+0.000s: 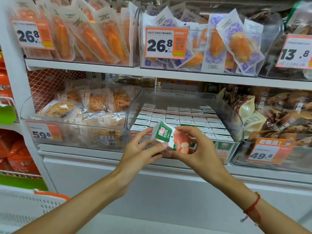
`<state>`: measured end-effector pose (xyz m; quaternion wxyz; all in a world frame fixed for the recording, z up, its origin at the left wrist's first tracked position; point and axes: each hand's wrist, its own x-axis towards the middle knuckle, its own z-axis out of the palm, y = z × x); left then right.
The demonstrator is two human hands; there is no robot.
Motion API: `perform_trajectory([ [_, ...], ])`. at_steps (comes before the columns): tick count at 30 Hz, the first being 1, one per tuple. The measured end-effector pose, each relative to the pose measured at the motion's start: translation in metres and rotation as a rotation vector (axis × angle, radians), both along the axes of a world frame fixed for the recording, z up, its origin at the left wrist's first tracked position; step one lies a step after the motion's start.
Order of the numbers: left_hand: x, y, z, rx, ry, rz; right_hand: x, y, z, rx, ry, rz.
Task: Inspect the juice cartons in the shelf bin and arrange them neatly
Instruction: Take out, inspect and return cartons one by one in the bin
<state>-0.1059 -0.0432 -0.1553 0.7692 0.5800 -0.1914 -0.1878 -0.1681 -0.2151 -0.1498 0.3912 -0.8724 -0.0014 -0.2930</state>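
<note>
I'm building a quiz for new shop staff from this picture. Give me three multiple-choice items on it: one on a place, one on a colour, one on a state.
1. Where is the held juice carton?
A. In front of the clear bin
B. On the top shelf
C. On the floor

2. Which colours show on its face?
A. Blue and yellow
B. Green, white and red
C. Black only

3. How is it held?
A. By the left hand alone
B. By the right hand alone
C. By both hands

Answers: 1 A, it is raised before the bin of packed cartons. 2 B, a green panel beside red fruit. 3 C, fingers of both hands pinch it.
</note>
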Motion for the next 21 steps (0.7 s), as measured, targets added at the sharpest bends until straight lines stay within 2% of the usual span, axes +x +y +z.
perform_trajectory([
  [2,0.001,-0.002,0.001,0.023,0.006,-0.034,0.0,-0.004,-0.001,-0.209,-0.073,-0.008],
  [5,0.003,-0.004,-0.003,0.061,-0.027,0.025,0.001,-0.006,-0.001,-0.366,-0.092,0.041],
  [9,0.006,-0.008,-0.004,0.074,-0.068,0.173,0.008,-0.019,-0.002,-0.356,0.037,0.079],
  [11,0.01,-0.01,0.0,0.082,-0.099,0.226,0.009,-0.036,-0.003,-0.311,0.155,-0.002],
  [13,0.015,-0.013,0.006,0.092,-0.118,0.27,0.009,-0.056,-0.004,-0.365,0.237,-0.136],
  [17,0.027,-0.027,0.019,0.116,-0.233,0.333,0.006,-0.078,-0.01,-0.617,0.293,-0.317],
  [21,0.045,-0.056,0.033,0.189,-0.44,0.292,0.006,-0.083,-0.014,-0.571,0.272,-0.299],
])
